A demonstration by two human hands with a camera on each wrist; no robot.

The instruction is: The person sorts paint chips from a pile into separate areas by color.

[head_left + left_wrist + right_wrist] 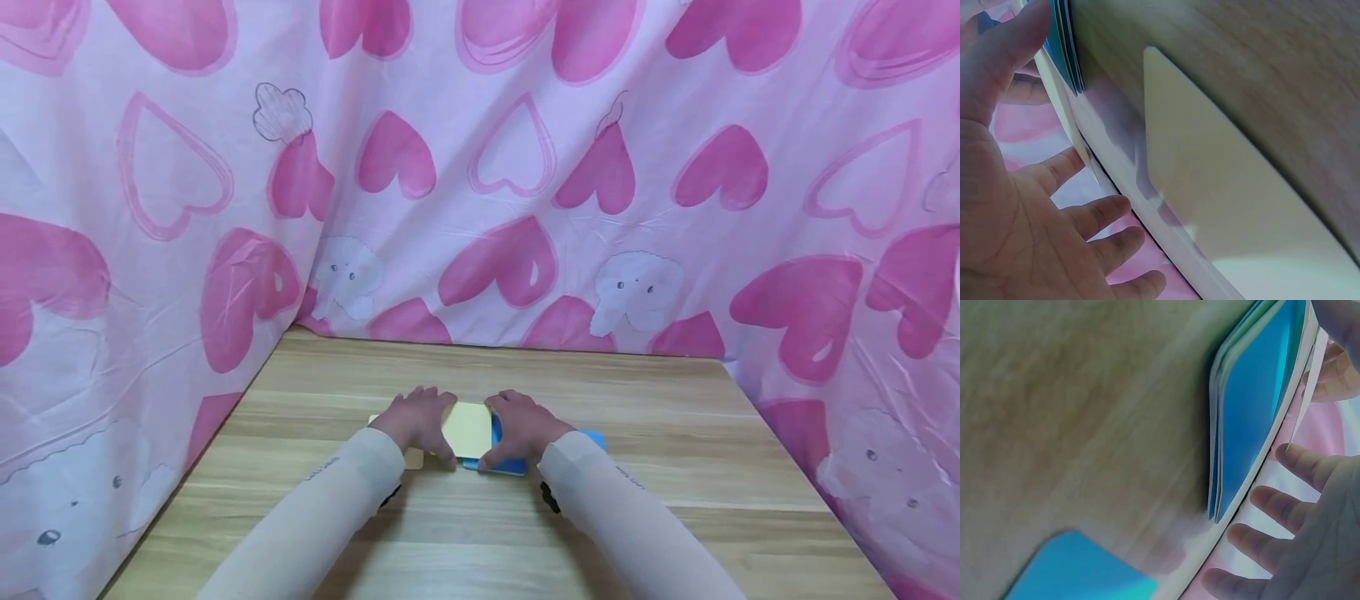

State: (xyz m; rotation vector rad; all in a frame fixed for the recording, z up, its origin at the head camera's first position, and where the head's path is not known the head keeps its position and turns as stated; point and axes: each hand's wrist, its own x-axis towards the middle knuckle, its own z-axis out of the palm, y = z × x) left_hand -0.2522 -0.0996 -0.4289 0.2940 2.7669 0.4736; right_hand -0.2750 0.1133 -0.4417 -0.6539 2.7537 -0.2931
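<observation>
Both hands hold a pale yellow card (467, 430) at its sides, above a small stack of cards with a blue top (510, 467). My left hand (420, 421) grips the left side between thumb and index finger, other fingers spread. On the right side, my right hand (525, 425) grips in the same way. The held card shows edge-on in the right wrist view. Below the left hand lies another pale yellow card (1229, 187), partly hidden in the head view. A blue card (596, 438) lies under the right wrist, also seen in part.
A wooden tabletop (480, 533) carries the cards. Pink heart-patterned cloth (495, 167) hangs along its back and both sides. Dark bands from the wrist cameras show below the sleeves.
</observation>
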